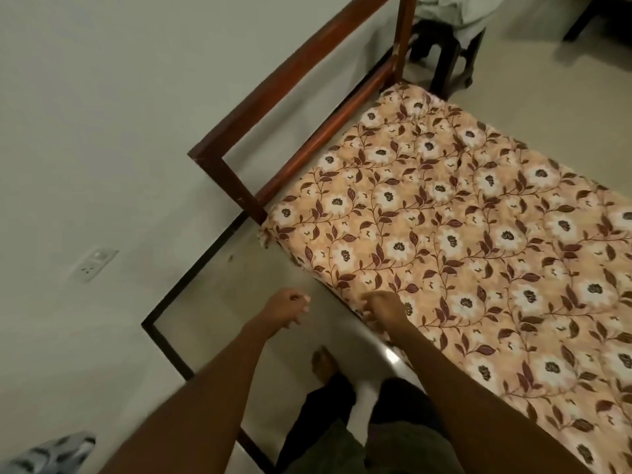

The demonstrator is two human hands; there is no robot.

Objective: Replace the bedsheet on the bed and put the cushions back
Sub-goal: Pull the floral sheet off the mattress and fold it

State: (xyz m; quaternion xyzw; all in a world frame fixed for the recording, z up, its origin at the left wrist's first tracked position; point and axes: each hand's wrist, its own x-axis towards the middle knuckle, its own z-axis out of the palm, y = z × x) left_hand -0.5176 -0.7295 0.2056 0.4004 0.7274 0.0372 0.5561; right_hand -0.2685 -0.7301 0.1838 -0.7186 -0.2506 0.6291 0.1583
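One view only, from the head camera: the floral bedsheet [461, 234] lies spread over the bed, mostly smooth, with its corner by the wooden bed frame [294, 80] slightly bunched. The right hand [384, 309] sits at the sheet's near edge, fingers bent down over it; whether they pinch the cloth or only press it I cannot tell. The left hand [289, 307] hangs just beside, loosely curled and empty. This looks like tucking: draw the edge taut downward, then work toward the bunched corner. No cushion is plainly visible; a grey patterned thing [51, 453] at lower left may be one.
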